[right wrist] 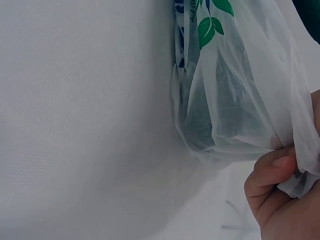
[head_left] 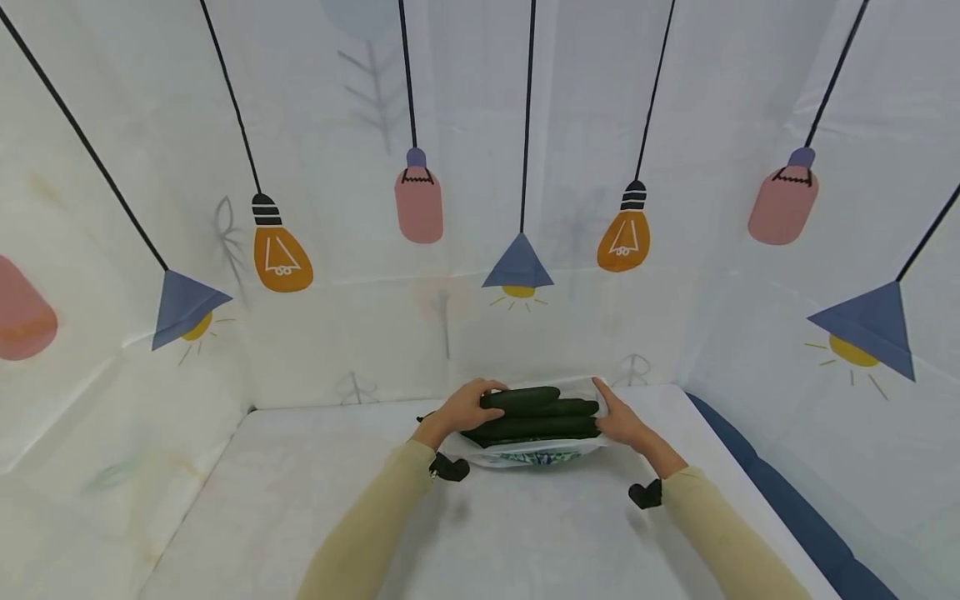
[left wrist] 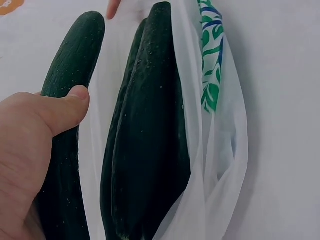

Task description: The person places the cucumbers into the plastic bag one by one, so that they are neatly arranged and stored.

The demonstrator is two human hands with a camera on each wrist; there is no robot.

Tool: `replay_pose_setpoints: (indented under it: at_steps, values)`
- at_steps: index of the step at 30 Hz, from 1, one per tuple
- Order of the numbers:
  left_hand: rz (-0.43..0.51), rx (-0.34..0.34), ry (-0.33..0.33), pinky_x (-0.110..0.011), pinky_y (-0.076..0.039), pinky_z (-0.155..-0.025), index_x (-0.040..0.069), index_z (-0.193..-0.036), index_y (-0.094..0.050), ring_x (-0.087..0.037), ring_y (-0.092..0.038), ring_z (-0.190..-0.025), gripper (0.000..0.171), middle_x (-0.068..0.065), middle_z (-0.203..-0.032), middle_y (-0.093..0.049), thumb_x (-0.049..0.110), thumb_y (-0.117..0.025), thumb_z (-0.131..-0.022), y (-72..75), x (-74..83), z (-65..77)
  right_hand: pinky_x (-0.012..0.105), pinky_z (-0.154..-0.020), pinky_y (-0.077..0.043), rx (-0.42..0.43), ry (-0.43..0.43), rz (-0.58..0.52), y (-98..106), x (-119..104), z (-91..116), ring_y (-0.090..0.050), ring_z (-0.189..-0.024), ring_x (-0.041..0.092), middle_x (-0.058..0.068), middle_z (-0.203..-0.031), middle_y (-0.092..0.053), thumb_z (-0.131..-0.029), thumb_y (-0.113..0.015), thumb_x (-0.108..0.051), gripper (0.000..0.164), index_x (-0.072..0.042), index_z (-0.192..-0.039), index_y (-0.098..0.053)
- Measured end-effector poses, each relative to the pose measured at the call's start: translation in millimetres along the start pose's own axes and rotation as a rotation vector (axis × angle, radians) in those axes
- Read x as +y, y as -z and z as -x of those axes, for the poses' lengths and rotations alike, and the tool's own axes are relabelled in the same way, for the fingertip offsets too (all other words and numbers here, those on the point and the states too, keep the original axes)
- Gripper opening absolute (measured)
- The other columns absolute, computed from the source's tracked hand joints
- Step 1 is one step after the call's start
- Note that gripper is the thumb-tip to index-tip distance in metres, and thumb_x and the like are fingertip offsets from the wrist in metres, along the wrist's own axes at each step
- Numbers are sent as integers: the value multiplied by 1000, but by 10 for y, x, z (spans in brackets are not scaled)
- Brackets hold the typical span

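Note:
My left hand grips a dark green cucumber, thumb across its side in the left wrist view. Beside it, several more cucumbers lie close together in a thin white plastic bag printed with green leaves and blue marks. In the head view the held cucumber is above the others, at the bag's open top. At the bag's right end, my right hand pinches the gathered plastic between thumb and fingers. Part of that hand is cut off by the right wrist frame.
The bag sits on a white table toward its far edge. A white hanging sheet printed with lamps and bulbs encloses the back and sides. Something dark blue runs along the table's right edge.

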State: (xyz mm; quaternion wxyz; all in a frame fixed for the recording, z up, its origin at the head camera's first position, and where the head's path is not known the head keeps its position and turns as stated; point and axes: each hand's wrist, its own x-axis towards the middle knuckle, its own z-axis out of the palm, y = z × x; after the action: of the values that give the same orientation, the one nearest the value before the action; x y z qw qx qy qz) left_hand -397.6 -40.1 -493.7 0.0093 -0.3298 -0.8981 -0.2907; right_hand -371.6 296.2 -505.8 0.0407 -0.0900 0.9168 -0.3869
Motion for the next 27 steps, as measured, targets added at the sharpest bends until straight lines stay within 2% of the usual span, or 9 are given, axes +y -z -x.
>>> replay_pose_setpoints:
  at_steps: [9, 22, 27]
  values:
    - [-11, -20, 17, -38, -46, -88, 20, -134, -57, -18, -53, -101, 42, -2, -116, -58, 29, -67, -94, -72, 131, -165, 57, -95, -35, -6, 4, 17, 66, -5, -9, -38, -121, 43, 32, -152, -22, -79, -47, 8, 85, -4, -155, -10]
    - [-31, -46, 3, -37, -46, -91, 18, -135, -57, -20, -55, -105, 44, -5, -123, -57, 31, -67, -94, -153, 255, -245, 57, -96, -34, -8, 3, 13, 48, -11, 6, -37, -122, 45, 33, -151, -23, -77, -49, 8, 86, -3, -154, -14]
    - [-18, -78, 29, -36, -46, -91, 21, -136, -56, -18, -55, -107, 44, -3, -125, -56, 31, -66, -94, -176, 304, -284, 60, -101, -30, -31, 7, 4, 39, 27, 3, -25, -136, 48, 31, -154, -16, -81, -47, 7, 84, -4, -155, -10]
